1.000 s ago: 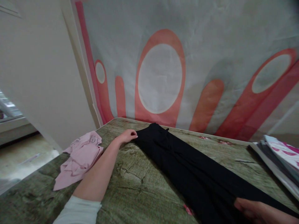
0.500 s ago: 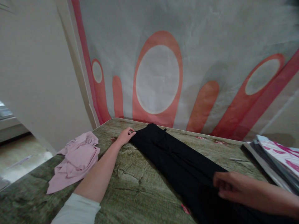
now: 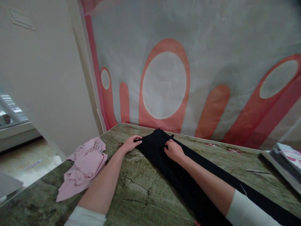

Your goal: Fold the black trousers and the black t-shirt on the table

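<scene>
A pair of black trousers [image 3: 152,150] lies lengthwise over the wood-patterned table [image 3: 136,191], running from the far middle to the near right. My left hand [image 3: 131,143] pinches the left corner of their far end between thumb and fingers. Over the upper part of the trousers is my right hand [image 3: 174,151], its fingers curled down onto the cloth and partly hidden behind the hand. A short loop of cord sticks up near the far end. To the left of my left forearm sits a crumpled pink garment [image 3: 88,166].
A stack of folded clothes [image 3: 285,163] stands at the table's right side. Behind the table rises a grey wall covering [image 3: 204,40] with red and orange shapes. On the left are a pale panel [image 3: 51,69] and a window [image 3: 13,108].
My right hand has moved forward and left from the nearer part of the trousers to their upper part. My left hand keeps its pinch on the corner. The view has shifted slightly.
</scene>
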`<state>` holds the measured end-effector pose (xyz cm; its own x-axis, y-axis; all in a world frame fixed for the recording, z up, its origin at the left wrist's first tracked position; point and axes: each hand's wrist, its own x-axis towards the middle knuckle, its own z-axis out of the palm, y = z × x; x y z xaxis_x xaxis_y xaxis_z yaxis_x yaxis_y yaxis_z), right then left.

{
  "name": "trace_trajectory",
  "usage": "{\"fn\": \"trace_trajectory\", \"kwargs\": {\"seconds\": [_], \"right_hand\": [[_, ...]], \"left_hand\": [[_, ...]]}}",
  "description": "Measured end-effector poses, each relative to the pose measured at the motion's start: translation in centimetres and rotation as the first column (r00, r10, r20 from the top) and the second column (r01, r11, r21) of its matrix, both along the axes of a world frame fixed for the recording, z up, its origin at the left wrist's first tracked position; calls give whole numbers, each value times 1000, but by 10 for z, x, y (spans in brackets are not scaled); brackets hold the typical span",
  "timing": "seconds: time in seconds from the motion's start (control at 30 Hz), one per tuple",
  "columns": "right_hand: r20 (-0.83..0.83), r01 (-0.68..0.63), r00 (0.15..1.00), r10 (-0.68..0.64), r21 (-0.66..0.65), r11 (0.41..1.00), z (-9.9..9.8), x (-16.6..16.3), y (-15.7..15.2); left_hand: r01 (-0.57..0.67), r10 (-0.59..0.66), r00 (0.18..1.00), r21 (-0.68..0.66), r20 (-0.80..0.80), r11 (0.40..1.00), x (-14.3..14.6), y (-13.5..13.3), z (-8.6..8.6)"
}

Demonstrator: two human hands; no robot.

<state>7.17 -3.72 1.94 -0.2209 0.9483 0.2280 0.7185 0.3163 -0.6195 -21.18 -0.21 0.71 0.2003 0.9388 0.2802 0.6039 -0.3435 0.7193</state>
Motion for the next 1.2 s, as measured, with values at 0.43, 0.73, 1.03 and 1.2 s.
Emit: {"fn": "trace_trajectory", "kwargs": {"seconds": [0.43, 0.73, 1.03, 1.2], "right_hand": [[-644, -17, 737, -206, -323, 946, -15, 71, 0], [-638, -104, 762, -106, -283, 953, -21, 75, -12], [-490, -181, 869, 61, -201, 963, -20, 76, -15], [-431, -191, 896, 105, -162, 968, -27, 76, -13]], "left_hand": [[-6, 6, 998, -2, -60, 1000, 12, 0, 7], [-86, 86, 996, 16, -5, 996, 15, 2, 5], [-192, 191, 981, 108, 23, 975, 3, 15, -1], [-133, 142, 983, 82, -116, 988, 2, 12, -4]]}}
